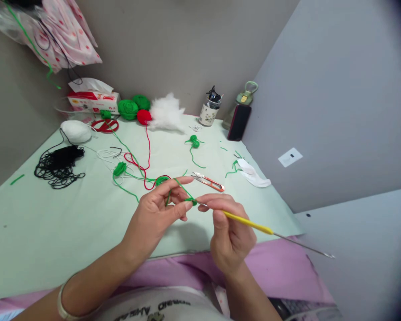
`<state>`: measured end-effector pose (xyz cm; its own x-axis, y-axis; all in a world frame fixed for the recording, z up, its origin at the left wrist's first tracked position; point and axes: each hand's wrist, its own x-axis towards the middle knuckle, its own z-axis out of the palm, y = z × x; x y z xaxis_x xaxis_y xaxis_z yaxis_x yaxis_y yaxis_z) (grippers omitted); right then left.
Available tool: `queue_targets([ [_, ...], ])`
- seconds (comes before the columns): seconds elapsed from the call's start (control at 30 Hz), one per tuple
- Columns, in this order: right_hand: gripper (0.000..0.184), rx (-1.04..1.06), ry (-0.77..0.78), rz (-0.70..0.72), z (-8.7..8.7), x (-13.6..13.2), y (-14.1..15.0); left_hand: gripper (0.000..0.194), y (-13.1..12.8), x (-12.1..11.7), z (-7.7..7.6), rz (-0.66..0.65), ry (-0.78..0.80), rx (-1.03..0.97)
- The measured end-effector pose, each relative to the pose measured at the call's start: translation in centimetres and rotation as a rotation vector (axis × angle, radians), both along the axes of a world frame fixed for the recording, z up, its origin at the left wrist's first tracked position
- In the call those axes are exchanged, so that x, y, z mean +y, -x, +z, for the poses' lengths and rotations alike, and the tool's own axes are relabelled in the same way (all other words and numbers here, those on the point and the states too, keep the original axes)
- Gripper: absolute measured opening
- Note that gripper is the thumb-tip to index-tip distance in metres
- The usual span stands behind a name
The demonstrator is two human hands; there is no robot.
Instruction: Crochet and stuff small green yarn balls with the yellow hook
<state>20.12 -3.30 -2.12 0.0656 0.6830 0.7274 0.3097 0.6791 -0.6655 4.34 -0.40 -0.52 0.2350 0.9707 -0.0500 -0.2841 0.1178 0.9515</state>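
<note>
Between the thumb and fingers of my left hand (158, 209) is a small piece of green crochet (191, 202). Green yarn runs up from it over my raised left index finger. My right hand (232, 227) grips the yellow handle of a crochet hook (250, 222), pen-fashion. The hook's tip meets the crochet piece, and its other metal end points down to the right. Just beyond my fingers lie orange-handled thread snips (209, 182) with their blades apart. A loose green yarn coil (162, 180) sits behind my left hand, partly covered by it.
Tangled black yarn (62, 162), white yarn (76, 131) and red scissors (105, 125) lie left. Green balls (128, 109), a red ball (144, 117) and white stuffing (167, 112) line the back. A phone (239, 122) leans on a bottle (246, 94) beside the right wall.
</note>
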Motion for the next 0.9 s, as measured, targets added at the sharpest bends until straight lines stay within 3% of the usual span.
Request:
queue_targets([
  [0.27, 0.031, -0.263, -0.106, -0.071, -0.3, 0.2, 0.0, 0.038, -0.4, -0.3, 0.3, 0.023, 0.035, -0.013],
  [0.4, 0.040, -0.391, -0.176, -0.231, -1.5, 0.1, 0.1, 0.047, -0.6, -0.3, 0.5, -0.096, 0.238, -0.201],
  [0.53, 0.030, -0.090, -0.007, -0.104, -1.0, 0.3, -0.1, 0.040, -0.1, 0.1, 0.7, -0.197, 0.412, -0.304],
  [0.67, 0.019, 0.324, 0.214, 0.051, 0.2, 0.9, -0.2, 0.036, 0.0, 0.2, 0.8, -0.152, 0.326, -0.306],
  [0.77, 0.017, 0.307, 0.242, 0.113, 0.4, 1.1, 0.1, 0.038, -0.4, -0.1, 0.9, -0.148, 0.256, -0.281],
  [0.9, 0.024, 0.079, 0.125, -0.026, -0.2, 0.7, 0.5, 0.039, -1.0, -0.4, 0.7, -0.074, 0.263, -0.284],
])
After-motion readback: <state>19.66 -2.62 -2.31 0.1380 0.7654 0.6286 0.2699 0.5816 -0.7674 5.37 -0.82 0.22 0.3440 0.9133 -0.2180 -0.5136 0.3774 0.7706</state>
